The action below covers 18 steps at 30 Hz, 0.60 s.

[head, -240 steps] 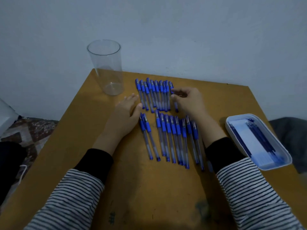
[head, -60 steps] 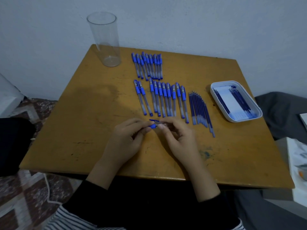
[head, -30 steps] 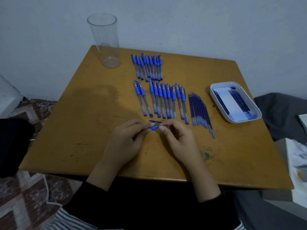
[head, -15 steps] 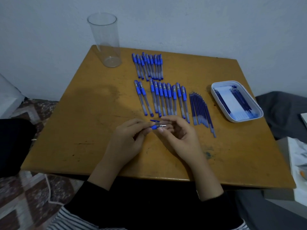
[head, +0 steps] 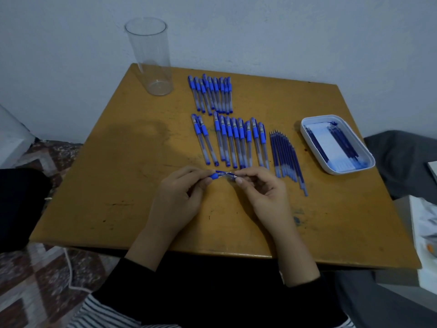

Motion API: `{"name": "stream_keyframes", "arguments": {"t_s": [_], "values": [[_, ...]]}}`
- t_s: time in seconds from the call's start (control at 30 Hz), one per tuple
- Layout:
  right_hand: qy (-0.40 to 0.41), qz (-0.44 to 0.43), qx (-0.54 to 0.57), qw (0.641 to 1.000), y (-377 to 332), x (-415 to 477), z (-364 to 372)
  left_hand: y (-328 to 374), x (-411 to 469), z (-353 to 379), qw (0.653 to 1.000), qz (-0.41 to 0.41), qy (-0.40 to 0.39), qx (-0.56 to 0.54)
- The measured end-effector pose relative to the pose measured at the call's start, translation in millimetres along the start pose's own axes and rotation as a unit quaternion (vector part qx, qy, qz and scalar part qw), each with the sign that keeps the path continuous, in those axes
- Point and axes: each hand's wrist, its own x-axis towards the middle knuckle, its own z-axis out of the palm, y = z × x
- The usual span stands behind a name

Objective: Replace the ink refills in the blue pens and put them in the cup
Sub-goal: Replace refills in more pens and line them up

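Pinched at both ends, one blue pen (head: 221,175) lies crosswise between the hands, just above the tabletop (head: 118,185). The left hand (head: 179,197) curls thumb and fingertips round the blue rubber section. The right hand (head: 260,192) nips the tip end with thumb and forefinger, its other fingers loosely bent. Each grip is closed on that pen and on nothing else. The nose looks to be coming off or going on — which, I cannot tell.

Progress, as I judge it, is close to the start. The cup (head: 151,58) stands upright at the far left corner with no pen in it. Two sets lie untouched: the far row of pens (head: 212,95) and the near row of pens (head: 231,143), the latter ending just beyond the fingertips. Just right of the near row, loose refills (head: 286,159) lie side by side. Further right, a white tray (head: 325,145) holds more dark refills — new or spent, I cannot say. Nearly every pen is yet to be opened, refilled, closed and dropped in the cup.

For room, the wood in front of and to the left of the hands is bare, and the path up the left side to the cup has nothing lying in it. The right hand works near the lower ends of the refills, so a sweep to the right could scatter them. The tray sits close to the right edge, and the cup sits close to the far edge by the wall.
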Motion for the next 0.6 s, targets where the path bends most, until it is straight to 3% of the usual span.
{"name": "stream_keyframes", "arguments": {"t_s": [0.37, 0.6], "values": [[-0.063, -0.075, -0.176, 0.980, 1.1, -3.1, 5.8, 0.4, 1.2, -1.8, 0.999, -0.027, 0.015, 0.014], [-0.083, -0.089, -0.209, 0.970, 0.1, -2.2, 8.3, 0.7, 1.5, -1.2, 0.999, -0.027, 0.014, 0.017]]}}
